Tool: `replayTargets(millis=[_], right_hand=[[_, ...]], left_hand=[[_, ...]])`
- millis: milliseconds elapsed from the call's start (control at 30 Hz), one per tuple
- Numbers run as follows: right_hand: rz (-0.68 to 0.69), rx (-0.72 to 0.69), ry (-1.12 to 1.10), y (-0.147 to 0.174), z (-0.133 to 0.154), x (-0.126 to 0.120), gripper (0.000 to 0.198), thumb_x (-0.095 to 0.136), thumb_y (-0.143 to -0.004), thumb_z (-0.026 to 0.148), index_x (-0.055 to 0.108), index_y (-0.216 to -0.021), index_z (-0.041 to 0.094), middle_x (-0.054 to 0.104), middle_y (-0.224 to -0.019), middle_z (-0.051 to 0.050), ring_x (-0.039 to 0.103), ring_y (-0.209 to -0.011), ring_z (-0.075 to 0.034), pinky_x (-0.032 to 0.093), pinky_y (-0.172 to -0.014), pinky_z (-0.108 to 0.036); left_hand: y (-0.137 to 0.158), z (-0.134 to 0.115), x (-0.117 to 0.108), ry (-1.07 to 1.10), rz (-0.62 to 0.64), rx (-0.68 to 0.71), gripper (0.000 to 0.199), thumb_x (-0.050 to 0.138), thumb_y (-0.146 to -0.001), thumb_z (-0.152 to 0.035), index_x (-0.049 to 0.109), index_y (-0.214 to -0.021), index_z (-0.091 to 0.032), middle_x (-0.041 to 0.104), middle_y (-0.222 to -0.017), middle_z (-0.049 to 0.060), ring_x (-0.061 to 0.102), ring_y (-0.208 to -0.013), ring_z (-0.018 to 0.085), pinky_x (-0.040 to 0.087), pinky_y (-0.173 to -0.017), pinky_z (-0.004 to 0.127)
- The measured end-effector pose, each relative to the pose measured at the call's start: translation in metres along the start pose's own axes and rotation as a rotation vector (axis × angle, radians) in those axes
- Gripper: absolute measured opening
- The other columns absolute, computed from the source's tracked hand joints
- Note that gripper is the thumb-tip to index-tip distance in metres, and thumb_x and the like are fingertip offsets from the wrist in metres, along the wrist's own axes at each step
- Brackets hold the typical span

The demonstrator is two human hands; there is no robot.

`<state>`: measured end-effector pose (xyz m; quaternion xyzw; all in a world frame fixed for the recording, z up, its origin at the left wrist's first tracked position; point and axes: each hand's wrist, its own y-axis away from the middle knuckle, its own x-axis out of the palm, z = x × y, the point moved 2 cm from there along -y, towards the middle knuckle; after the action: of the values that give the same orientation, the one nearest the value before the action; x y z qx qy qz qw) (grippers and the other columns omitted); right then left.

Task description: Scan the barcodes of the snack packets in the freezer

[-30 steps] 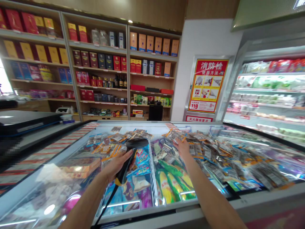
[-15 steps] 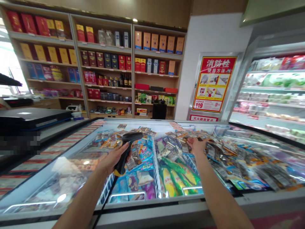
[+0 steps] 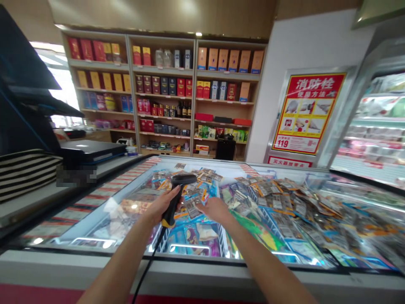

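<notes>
My left hand (image 3: 164, 207) is wrapped round the grip of a black handheld barcode scanner (image 3: 183, 179) with a yellow-edged base, its head pointing right. A black cable runs down from it. My right hand (image 3: 217, 210) is just right of and below the scanner head, its fingers pinched at the edge of a small grey-and-orange snack packet (image 3: 192, 207). The fingertips are partly hidden. More such packets (image 3: 207, 175) lie behind the scanner on the freezer's glass top. A large pile of similar packets (image 3: 297, 198) spreads over the glass to the right.
Through the chest freezer's glass, wire baskets hold bagged frozen goods (image 3: 190, 240). The freezer's front rim (image 3: 202, 264) runs across below me. At left stand a black device (image 3: 91, 150) and a striped item (image 3: 28, 173). Shelves of boxes (image 3: 164, 86) line the back; a lit display fridge (image 3: 376, 135) stands right.
My right hand has moved left from the packets on the right to beside the scanner. My left hand keeps hold of the scanner. The view has turned a little left.
</notes>
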<state>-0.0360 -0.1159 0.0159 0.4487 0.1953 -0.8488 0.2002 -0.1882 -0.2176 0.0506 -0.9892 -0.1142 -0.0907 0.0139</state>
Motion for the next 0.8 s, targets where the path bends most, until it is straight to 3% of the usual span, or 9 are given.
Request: replayTargets(millis=[67,167,300,433,600,800], right_hand=[[-0.028,-0.021,0.124,0.000,0.012,0.011,0.048,0.051,-0.058,0.063,0.060,-0.065,0.016,0.063,-0.076,-0.012,0.057,-0.076,-0.028,0.038,-0.060,-0.034],[-0.048,-0.019,0.071,-0.004,0.006,0.011,0.036,0.059,-0.058,0.048,0.058,-0.077,0.018,0.063,-0.077,-0.009,0.058,-0.072,-0.023,0.037,-0.057,-0.029],[-0.191,0.030,-0.105,-0.016,-0.029,-0.011,0.029,0.060,-0.058,0.033,0.055,-0.081,0.017,0.060,-0.067,-0.003,0.056,-0.063,-0.018,0.037,-0.054,-0.025],[-0.323,0.085,-0.333,-0.026,-0.071,-0.039,0.031,0.058,-0.058,0.035,0.056,-0.084,0.017,0.059,-0.063,-0.001,0.055,-0.055,-0.017,0.039,-0.050,-0.026],[-0.514,0.240,-0.584,-0.032,-0.119,-0.068,0.048,0.062,-0.054,0.037,0.053,-0.096,0.016,0.056,-0.059,0.000,0.053,-0.050,-0.015,0.040,-0.046,-0.025],[-0.568,0.349,-0.750,-0.031,-0.146,-0.084,0.044,0.065,-0.049,0.033,0.057,-0.088,0.014,0.054,-0.053,0.002,0.049,-0.046,-0.012,0.037,-0.042,-0.023]], left_hand=[[0.003,0.000,-0.002,0.000,-0.013,0.016,0.036,0.057,-0.064,-0.049,0.051,-0.067,-0.014,0.054,-0.053,-0.001,0.047,-0.042,0.008,0.036,-0.041,0.020],[0.004,0.004,-0.003,-0.010,-0.009,0.016,0.037,0.055,-0.064,-0.051,0.050,-0.066,-0.014,0.053,-0.052,-0.001,0.046,-0.041,0.007,0.036,-0.041,0.020],[0.001,0.012,0.001,-0.013,0.035,0.005,0.038,0.052,-0.065,-0.053,0.048,-0.066,-0.014,0.053,-0.052,-0.001,0.046,-0.041,0.007,0.035,-0.040,0.019],[-0.007,0.015,0.013,-0.020,0.050,-0.011,0.037,0.054,-0.064,-0.052,0.046,-0.066,-0.016,0.050,-0.049,-0.002,0.045,-0.039,0.007,0.035,-0.039,0.020],[-0.027,0.009,0.035,-0.035,0.077,-0.003,0.036,0.053,-0.065,-0.051,0.048,-0.066,-0.015,0.051,-0.052,-0.002,0.045,-0.040,0.007,0.034,-0.040,0.020],[-0.043,0.012,0.057,-0.113,0.132,-0.024,0.038,0.052,-0.067,-0.051,0.051,-0.061,-0.014,0.050,-0.051,-0.001,0.044,-0.041,0.006,0.033,-0.041,0.020]])
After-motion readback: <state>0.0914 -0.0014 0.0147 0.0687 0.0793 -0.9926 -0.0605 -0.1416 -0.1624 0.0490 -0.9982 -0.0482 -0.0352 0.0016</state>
